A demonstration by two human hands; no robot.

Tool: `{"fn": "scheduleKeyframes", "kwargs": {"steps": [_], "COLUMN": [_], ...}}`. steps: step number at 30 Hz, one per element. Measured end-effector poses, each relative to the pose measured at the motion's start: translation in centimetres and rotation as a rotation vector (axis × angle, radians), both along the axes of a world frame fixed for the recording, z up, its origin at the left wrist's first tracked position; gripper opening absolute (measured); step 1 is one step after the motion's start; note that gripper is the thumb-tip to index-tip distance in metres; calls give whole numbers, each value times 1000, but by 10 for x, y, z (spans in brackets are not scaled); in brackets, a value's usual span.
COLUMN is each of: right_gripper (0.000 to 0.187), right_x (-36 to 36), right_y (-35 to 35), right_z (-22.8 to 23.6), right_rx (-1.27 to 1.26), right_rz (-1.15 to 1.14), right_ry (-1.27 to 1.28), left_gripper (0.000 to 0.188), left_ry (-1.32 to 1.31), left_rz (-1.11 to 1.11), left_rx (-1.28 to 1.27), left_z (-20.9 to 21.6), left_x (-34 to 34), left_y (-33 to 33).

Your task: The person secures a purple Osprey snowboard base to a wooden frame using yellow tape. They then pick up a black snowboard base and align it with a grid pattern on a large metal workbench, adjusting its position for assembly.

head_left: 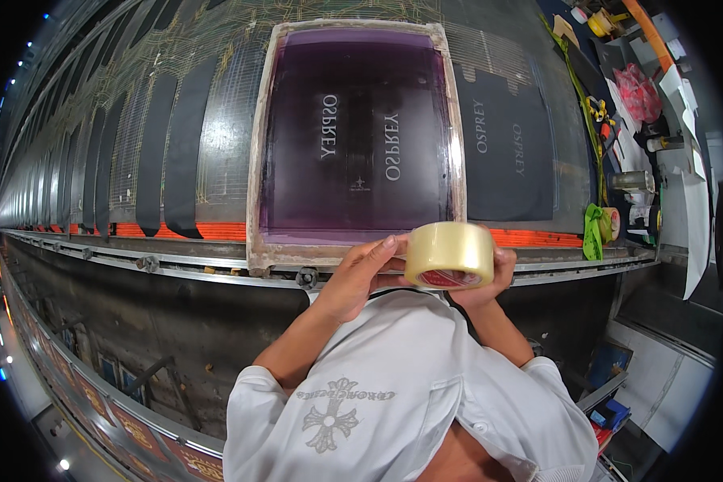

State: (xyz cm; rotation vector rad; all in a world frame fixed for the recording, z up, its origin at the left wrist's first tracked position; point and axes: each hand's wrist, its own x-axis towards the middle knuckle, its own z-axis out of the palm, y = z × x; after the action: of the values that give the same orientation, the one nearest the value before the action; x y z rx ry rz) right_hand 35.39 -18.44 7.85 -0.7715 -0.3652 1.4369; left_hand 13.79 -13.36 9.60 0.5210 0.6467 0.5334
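A wide roll of clear yellowish packing tape [448,247] is held up in front of my chest, its red-printed core facing partly toward me. My right hand [492,281] grips it from the right side, with some fingers hidden behind the roll. My left hand [360,277] is closed at the roll's left edge, thumb on top and fingertips partly out of sight behind it. Just beyond my hands, a screen printing frame [257,193] with dark purple mesh [353,136] and light lettering lies flat on the long printing table [233,136].
Dark fabric pieces [189,145] lie in a row to the left; a printed dark piece [506,193] is right of the frame. A metal rail [193,255] runs along the table's near edge. Tools, a metal can [633,181] and a pink plastic bag [638,92] crowd the right side.
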Motion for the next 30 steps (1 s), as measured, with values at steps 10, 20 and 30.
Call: {"fn": "scheduleKeyframes", "kwargs": {"steps": [10,20,30], "right_gripper": [30,46,33], "right_x": [8,8,106], "right_y": [9,-10,47], "right_z": [22,44,78], "right_rx": [691,385,-275], "right_rz": [197,568,1013], "right_ry": [-906,-1002,-1415], "left_gripper": [26,9,8], "left_ry": [233,768,1366], "left_rz": [35,295,543], "left_rx": [138,841,800], "left_z": [1,-19,-52], "left_x": [-17,-17,-140], "left_y": [5,-24,18]}}
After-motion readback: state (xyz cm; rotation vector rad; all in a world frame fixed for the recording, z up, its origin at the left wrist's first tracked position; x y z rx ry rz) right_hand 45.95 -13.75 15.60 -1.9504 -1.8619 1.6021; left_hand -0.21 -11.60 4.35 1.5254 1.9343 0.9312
